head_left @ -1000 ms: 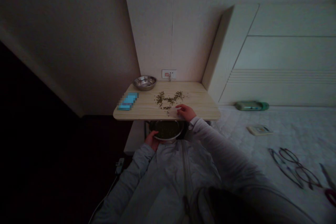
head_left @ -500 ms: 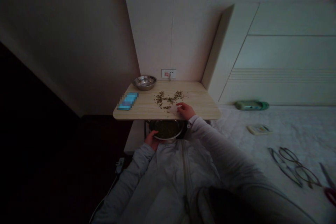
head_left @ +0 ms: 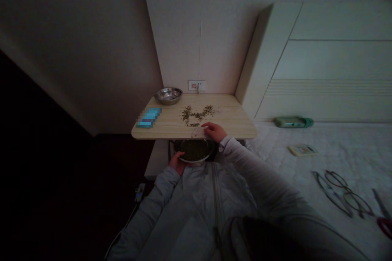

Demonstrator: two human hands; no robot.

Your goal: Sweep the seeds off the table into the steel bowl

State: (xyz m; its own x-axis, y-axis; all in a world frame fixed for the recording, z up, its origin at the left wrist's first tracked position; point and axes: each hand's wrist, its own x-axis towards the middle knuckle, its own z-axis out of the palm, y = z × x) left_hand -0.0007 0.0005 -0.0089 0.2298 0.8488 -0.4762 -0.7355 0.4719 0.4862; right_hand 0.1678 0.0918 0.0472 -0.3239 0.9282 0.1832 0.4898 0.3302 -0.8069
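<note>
My left hand [head_left: 177,164] grips the left rim of a metal bowl [head_left: 200,161], held just under the front edge of a small wooden table [head_left: 235,118]. Dark greenish grains lie inside the bowl. Over the table's front edge, my right hand [head_left: 216,131] pinches a thin, pale, see-through piece [head_left: 199,132], whose exact kind I cannot make out. A few grains are beside that piece. Farther back, small greenish-brown grains [head_left: 198,116] are scattered across the tabletop in loose clumps.
A second metal bowl [head_left: 168,101] and a blurred blue-screened phone [head_left: 149,117] are on the table's left. On the bed to the right lie a green bottle-like thing [head_left: 293,122], a pale box [head_left: 302,150], glasses [head_left: 349,191] and scissors [head_left: 382,212]. A wall socket [head_left: 196,85] is behind.
My right hand has drawn the pale piece slightly toward me, to the table's front edge, with a few grains. My left hand and the bowl have stayed in place.
</note>
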